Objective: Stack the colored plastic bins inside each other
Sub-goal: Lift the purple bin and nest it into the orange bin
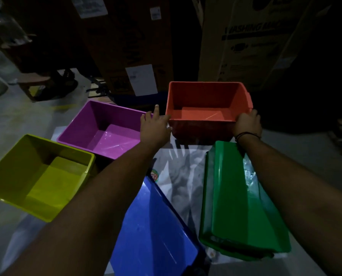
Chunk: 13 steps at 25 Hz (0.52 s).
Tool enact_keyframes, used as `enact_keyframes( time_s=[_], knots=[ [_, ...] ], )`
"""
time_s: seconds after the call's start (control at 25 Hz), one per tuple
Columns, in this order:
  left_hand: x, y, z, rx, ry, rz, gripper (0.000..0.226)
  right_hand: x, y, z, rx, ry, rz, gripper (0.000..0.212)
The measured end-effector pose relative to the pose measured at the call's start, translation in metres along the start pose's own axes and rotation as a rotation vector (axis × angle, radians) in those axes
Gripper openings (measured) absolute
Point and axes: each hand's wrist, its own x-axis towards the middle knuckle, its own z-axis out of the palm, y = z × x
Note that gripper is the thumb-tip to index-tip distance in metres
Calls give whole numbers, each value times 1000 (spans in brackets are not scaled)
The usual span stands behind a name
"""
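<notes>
An orange bin [207, 96] stands upright at the far middle, its opening facing me. My left hand [155, 124] touches its near left corner with fingers spread. My right hand [246, 123] grips its near right corner. A purple bin [86, 124] and a yellow-green bin [13, 172] sit upright and hollow on the left. A blue bin [152, 232] lies tipped at the near middle. A green bin [235, 200] lies tipped on the right, partly under my right forearm.
The bins rest on a pale plastic sheet [182, 172] spread on a grey floor. Tall cardboard boxes [245, 40] stand close behind the orange bin. A low wooden stool [34, 81] is at the far left. The room is dim.
</notes>
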Motion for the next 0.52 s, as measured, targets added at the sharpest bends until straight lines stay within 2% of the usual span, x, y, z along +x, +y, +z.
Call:
enact_keyframes(
  time_s=[0.08, 0.2, 0.32, 0.52],
  knots=[
    [10, 11, 3, -11, -33, 48, 53, 8, 5, -2, 55, -25, 25, 34],
    [17, 22, 7, -67, -95, 66, 51, 11, 6, -4, 69, -22, -42, 35],
    [12, 22, 10, -159, -47, 39, 42, 11, 5, -4, 86, -8, -96, 35],
    [-5, 16, 14, -167, -18, 65, 37, 3, 9, -7, 138, -11, -187, 28]
  ],
)
